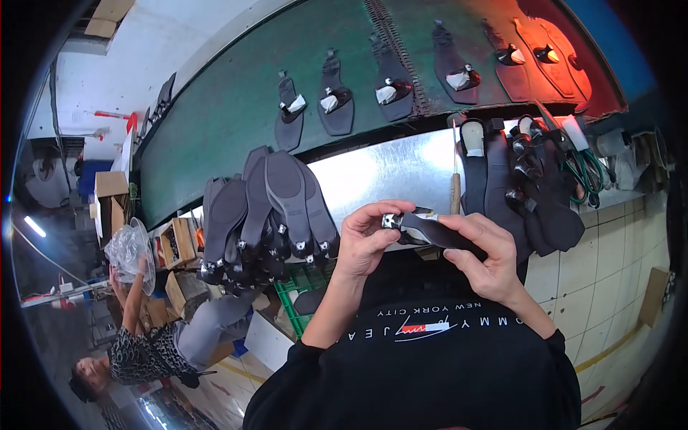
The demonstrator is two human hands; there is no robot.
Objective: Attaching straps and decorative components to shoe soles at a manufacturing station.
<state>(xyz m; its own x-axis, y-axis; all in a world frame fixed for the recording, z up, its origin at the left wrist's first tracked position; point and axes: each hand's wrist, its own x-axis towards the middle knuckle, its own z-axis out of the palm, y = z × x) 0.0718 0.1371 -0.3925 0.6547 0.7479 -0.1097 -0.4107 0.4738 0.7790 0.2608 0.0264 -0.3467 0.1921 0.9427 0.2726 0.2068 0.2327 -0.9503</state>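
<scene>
Between my two hands, in front of my chest, is a dark sandal sole (pixel 438 233) with a shiny heel piece at its left end. My left hand (pixel 367 240) pinches that heel end between thumb and fingers. With thumb and fingers my right hand (pixel 487 254) grips the other end. Just beyond lies a bright metal work surface (pixel 380 172). To the left of my hands a pile of dark soles (pixel 283 190) with shiny heels hangs over the edge. More dark sandal parts (pixel 502 186) lie to the right.
A green conveyor belt (pixel 229 107) runs across the far side, carrying several sandals (pixel 335 107); its right end glows orange. A wooden-handled tool (pixel 455 193) stands by the right pile. Green cable (pixel 588 175) coils beyond. A green crate (pixel 290 304) sits below left. Another person (pixel 143 351) handles clear plastic.
</scene>
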